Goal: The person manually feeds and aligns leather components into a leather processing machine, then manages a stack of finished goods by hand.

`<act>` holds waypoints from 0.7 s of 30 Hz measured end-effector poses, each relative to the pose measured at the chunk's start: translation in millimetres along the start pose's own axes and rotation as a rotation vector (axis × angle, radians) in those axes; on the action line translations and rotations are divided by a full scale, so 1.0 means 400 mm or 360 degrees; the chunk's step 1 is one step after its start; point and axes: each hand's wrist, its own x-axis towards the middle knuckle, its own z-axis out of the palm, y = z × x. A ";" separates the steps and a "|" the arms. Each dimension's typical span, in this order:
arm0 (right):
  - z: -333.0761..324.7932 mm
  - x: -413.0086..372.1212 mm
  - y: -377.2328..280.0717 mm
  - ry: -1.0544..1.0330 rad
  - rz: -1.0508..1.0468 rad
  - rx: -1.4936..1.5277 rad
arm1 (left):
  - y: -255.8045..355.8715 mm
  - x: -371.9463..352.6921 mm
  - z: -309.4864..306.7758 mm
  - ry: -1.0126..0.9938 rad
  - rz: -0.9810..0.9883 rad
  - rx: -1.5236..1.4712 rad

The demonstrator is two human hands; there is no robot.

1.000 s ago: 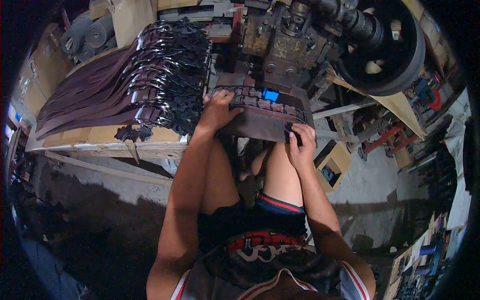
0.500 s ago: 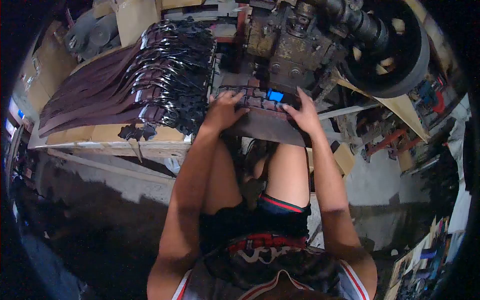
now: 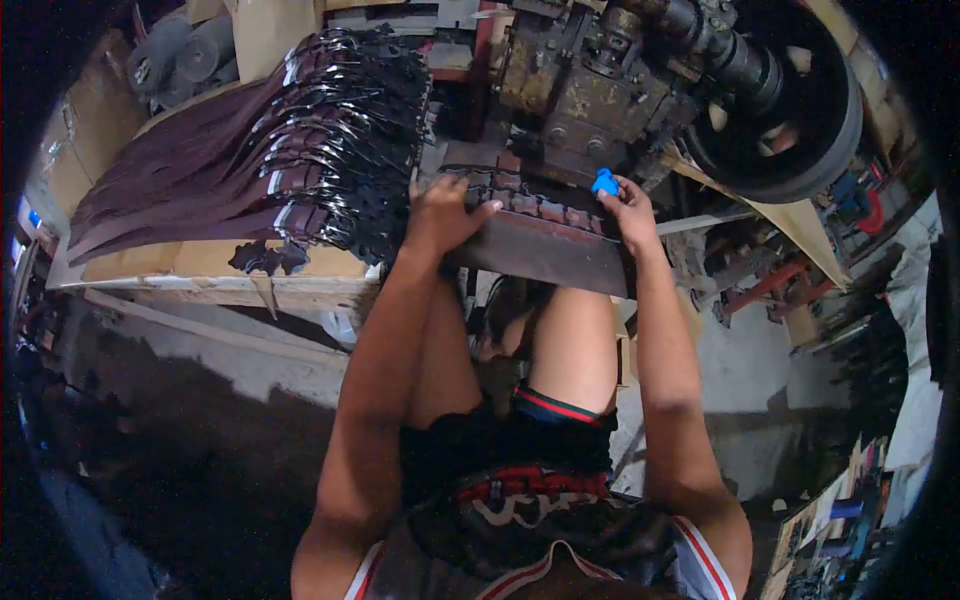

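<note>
Right hand pinches a small blue piece above the far right part of a dark sheet, in front of the machine.
The right hand has thumb and fingertips together on the blue piece; the left hand lies on the sheet's left end, thumb and fingers apart, though whether any finger hooks under the edge cannot be told. A row of outlined shapes runs along the sheet between the hands, and brown strips lie piled on the table at the left. Good handling here probably means a light, sure pinch, steady pressure from the left palm against sliding, and fingertips well clear of the machine's underside.
</note>
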 end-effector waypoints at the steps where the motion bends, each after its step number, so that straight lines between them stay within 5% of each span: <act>1: 0.000 -0.009 -0.012 0.0008 -0.0005 -0.0023 | 0.001 -0.001 0.000 0.0047 0.0040 -0.0030; 9: 0.006 -0.165 -0.104 -0.0165 -0.0258 -0.0331 | 0.056 0.089 0.045 -0.0078 0.0514 -0.0393; 12: 0.031 -0.265 -0.174 -0.0243 -0.0196 -0.0479 | 0.136 0.153 0.086 -0.0507 0.0327 -0.0134; 15: 0.037 -0.294 -0.110 -0.0313 -0.0153 -0.0225 | 0.133 0.224 0.133 -0.0711 -0.0093 -0.0421; 21: 0.066 -0.252 -0.114 -0.0243 -0.0436 -0.0425 | 0.101 0.265 0.180 -0.0868 0.0090 -0.0485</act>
